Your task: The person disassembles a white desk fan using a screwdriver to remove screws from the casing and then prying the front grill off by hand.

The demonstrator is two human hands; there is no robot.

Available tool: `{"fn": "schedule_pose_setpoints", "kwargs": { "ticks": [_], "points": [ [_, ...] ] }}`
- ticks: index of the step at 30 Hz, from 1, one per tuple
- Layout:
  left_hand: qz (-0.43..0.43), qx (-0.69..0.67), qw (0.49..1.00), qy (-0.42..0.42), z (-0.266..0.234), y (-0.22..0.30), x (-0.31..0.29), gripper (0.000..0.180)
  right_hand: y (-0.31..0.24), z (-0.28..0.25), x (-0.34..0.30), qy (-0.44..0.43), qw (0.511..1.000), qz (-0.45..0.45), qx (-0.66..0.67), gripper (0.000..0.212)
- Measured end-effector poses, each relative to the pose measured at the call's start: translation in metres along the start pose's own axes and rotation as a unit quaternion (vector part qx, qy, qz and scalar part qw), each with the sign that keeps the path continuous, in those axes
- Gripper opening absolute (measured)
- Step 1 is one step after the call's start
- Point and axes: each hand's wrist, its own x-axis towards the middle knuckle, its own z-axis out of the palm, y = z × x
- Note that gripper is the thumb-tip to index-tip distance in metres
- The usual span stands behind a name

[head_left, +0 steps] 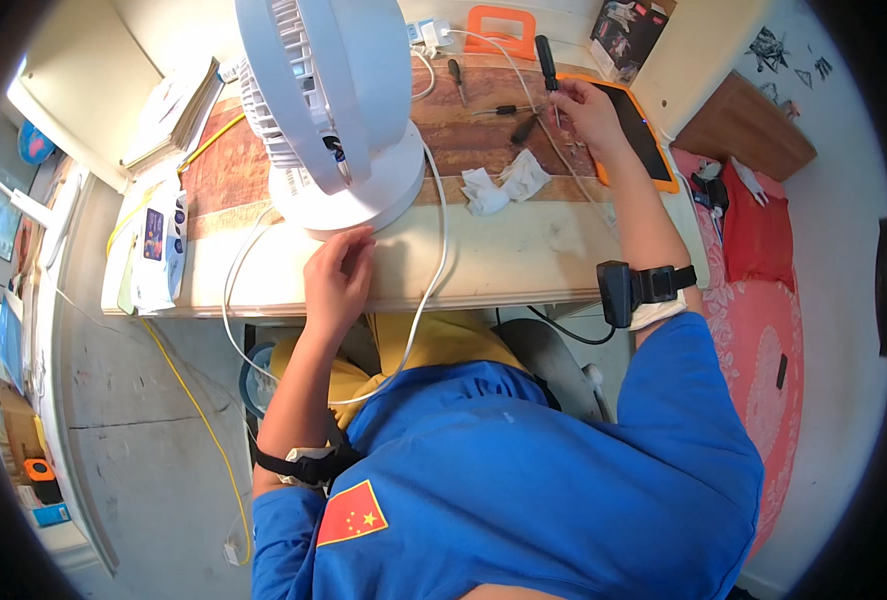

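Observation:
A white desk fan (379, 90) stands on its round base (364, 205) at the left of the desk. In front of that base my left hand (339, 277) rests at the desk edge, fingers loosely bent and a gap at the thumb, with nothing seen in it. Across the desk, my right hand (592, 118) is closed on a screwdriver (546, 62); its black handle points up and away. Close by lie a second screwdriver (457, 80), a thin tool with a black handle (507, 110) and a dark-handled tool (526, 128). Crumpled white tissues (504, 185) lie nearer me.
An orange-framed tablet (632, 130) lies under my right forearm. A white cable (440, 255) loops from the fan over the desk edge and my lap. Papers (174, 110) and a white packet (160, 250) sit at left; an orange stand (501, 28) and a box (629, 35) are behind.

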Motion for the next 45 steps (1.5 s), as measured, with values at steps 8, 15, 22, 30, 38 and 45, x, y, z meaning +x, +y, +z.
{"fn": "schedule_pose_setpoints", "kwargs": {
  "ticks": [8, 15, 22, 30, 38, 45],
  "points": [
    [-0.009, 0.008, 1.000, 0.004, 0.000, 0.004, 0.000, 0.018, 0.006, 0.008, -0.006, -0.030, 0.913, -0.161, -0.374, 0.019],
    [-0.012, 0.001, 1.000, 0.004, 0.000, 0.001, -0.002, 0.018, 0.003, 0.051, -0.004, -0.131, 0.883, -0.173, -0.417, 0.024],
    [0.005, 0.012, 1.000, 0.007, 0.000, 0.003, 0.000, 0.019, -0.004, 0.054, 0.030, -0.156, 0.868, -0.134, -0.453, 0.025],
    [-0.004, 0.023, 1.000, -0.007, 0.000, 0.005, 0.001, 0.018, 0.024, 0.045, 0.041, -0.049, 0.853, -0.228, -0.468, 0.024],
    [0.212, -0.032, 0.969, 0.125, 0.003, 0.026, -0.007, 0.052, -0.079, 0.099, -0.113, -0.048, 0.746, -0.640, -0.179, 0.029],
    [0.327, 0.009, 0.921, 0.210, -0.016, 0.061, -0.019, 0.042, -0.072, 0.150, -0.159, -0.124, 0.736, -0.657, -0.106, 0.033]
  ]
}}
